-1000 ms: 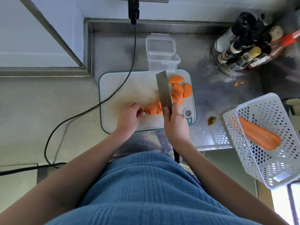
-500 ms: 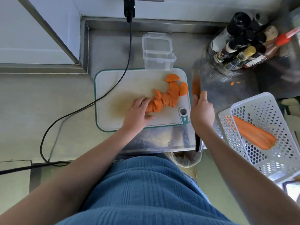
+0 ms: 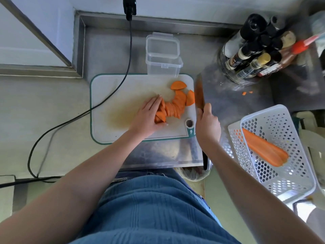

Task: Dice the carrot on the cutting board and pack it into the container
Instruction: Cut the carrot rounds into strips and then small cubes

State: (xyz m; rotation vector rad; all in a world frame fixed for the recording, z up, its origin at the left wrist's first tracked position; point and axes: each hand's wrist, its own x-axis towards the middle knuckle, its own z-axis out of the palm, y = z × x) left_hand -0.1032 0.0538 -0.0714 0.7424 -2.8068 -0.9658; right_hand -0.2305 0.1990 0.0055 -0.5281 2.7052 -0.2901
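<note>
A row of orange half-moon carrot slices (image 3: 175,106) lies on the white, green-rimmed cutting board (image 3: 112,92). My left hand (image 3: 149,115) rests flat on the left end of the row, fingers stretched and pressed against the slices. A separate slice (image 3: 178,85) sits near the board's far right corner. My right hand (image 3: 207,124) grips the handle of a cleaver (image 3: 199,92), its blade standing edge-down just off the board's right edge. A clear plastic container (image 3: 163,62) with its lid hinged back stands empty behind the board.
A white perforated basket (image 3: 288,124) at the right holds a halved carrot (image 3: 263,148). Sauce bottles (image 3: 256,50) cluster at the back right. A black cable (image 3: 88,111) crosses the board's left corner. Two carrot scraps (image 3: 246,92) lie on the steel counter.
The cleaver has left the carrot and moved to the right, off the board. My left hand has slid from the carrot's end onto the slices and gathers them.
</note>
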